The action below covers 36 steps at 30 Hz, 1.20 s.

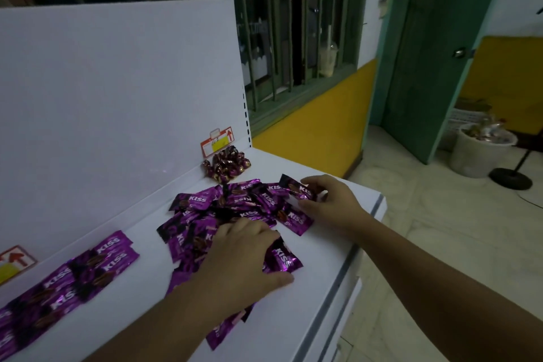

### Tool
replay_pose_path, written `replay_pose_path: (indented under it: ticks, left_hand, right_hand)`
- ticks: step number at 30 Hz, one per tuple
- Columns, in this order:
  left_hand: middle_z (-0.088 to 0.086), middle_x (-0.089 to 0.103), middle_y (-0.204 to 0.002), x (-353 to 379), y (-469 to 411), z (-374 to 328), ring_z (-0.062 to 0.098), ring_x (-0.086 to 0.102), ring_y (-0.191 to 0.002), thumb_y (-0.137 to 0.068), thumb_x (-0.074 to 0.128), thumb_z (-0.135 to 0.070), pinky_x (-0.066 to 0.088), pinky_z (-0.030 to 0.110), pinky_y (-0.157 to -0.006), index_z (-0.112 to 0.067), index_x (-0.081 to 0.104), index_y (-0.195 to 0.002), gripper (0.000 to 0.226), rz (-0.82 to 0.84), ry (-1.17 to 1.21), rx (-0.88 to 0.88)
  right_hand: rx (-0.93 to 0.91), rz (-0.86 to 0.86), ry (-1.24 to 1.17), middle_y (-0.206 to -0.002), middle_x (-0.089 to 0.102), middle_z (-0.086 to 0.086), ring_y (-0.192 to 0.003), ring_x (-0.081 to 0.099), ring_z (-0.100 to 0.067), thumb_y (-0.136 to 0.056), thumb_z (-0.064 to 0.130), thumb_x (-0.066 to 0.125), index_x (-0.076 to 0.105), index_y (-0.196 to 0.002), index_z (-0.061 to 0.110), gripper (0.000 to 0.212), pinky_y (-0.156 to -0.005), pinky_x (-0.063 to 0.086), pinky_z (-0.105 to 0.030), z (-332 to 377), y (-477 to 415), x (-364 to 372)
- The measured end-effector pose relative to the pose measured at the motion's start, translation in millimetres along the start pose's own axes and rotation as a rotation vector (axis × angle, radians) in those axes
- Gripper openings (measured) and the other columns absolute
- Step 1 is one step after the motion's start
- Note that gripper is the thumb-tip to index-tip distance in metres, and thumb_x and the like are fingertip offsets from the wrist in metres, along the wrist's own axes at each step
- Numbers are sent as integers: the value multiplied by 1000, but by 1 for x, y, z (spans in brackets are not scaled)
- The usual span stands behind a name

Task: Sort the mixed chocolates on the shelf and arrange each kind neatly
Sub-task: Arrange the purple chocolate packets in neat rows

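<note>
A loose heap of purple KISS chocolate packets (235,209) lies in the middle of the white shelf (323,244). My left hand (244,258) rests flat on the near side of the heap, fingers spread over several packets. My right hand (329,200) is at the heap's right edge, pinching one purple KISS packet (296,188) between thumb and fingers. A tidy overlapping row of the same purple packets (67,279) runs along the shelf to the left. A small pile of round dark-wrapped chocolates (226,163) sits at the back by the shelf's right end.
The white back panel (117,97) rises behind the shelf, with an orange price tag (217,141) by the round chocolates and another tag (14,261) at far left. The shelf's front edge (352,258) drops to a tiled floor. A white bin (479,153) stands by a green door.
</note>
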State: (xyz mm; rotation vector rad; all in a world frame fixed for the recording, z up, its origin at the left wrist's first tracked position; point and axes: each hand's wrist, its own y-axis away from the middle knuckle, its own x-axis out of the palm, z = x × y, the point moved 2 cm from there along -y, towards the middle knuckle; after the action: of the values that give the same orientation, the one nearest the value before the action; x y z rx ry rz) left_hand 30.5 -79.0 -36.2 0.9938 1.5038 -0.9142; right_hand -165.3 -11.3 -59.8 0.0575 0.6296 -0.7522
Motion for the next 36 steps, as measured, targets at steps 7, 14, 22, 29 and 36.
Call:
replay_pose_path:
  ticks: [7, 14, 22, 29, 36]
  left_hand:
    - [-15, 32, -144, -5, -6, -2, 6, 23, -132, -80, 55, -58, 17, 31, -112, -33, 31, -141, 70, 174, -6, 50]
    - [-14, 59, -97, 4, -10, -3, 6, 47, -92, -85, 42, -40, 37, 29, -95, -31, 57, -111, 32, -30, 4, 158]
    - [-12, 60, -104, -15, -19, 1, 3, 53, -97, -91, 47, -34, 39, 17, -88, -27, 66, -108, 27, -395, 276, 113]
    - [3, 72, -82, -41, -3, 19, 14, 68, -74, -90, 56, -19, 54, 24, -70, -23, 68, -83, 15, -423, 887, -310]
    - [12, 73, -81, -43, 38, 53, 19, 69, -65, -85, 62, -3, 55, 24, -54, -5, 65, -92, 9, -536, 1405, -598]
  right_hand:
    - [-60, 85, 9, -106, 60, 5, -96, 54, -9, -75, 16, 76, 67, -108, 24, 35, -72, 38, -12, -5, -4, 1]
    - [-68, 68, -26, -104, 60, 3, -95, 56, -12, -74, 13, 77, 64, -95, 27, 28, -69, 37, -10, -6, -4, 0]
    - [-42, 70, -99, -87, 67, 2, -69, 57, -4, -75, 12, 76, 61, -90, 19, 23, -55, 41, -9, -4, -1, -2]
    - [-52, 83, -102, -86, 69, 1, -74, 63, -15, -74, 10, 77, 62, -89, 19, 23, -58, 47, -14, -3, 1, 0]
    - [-156, -64, -47, -87, 66, 7, -74, 59, -5, -77, 16, 75, 63, -94, 26, 23, -59, 40, -11, 44, 4, 19]
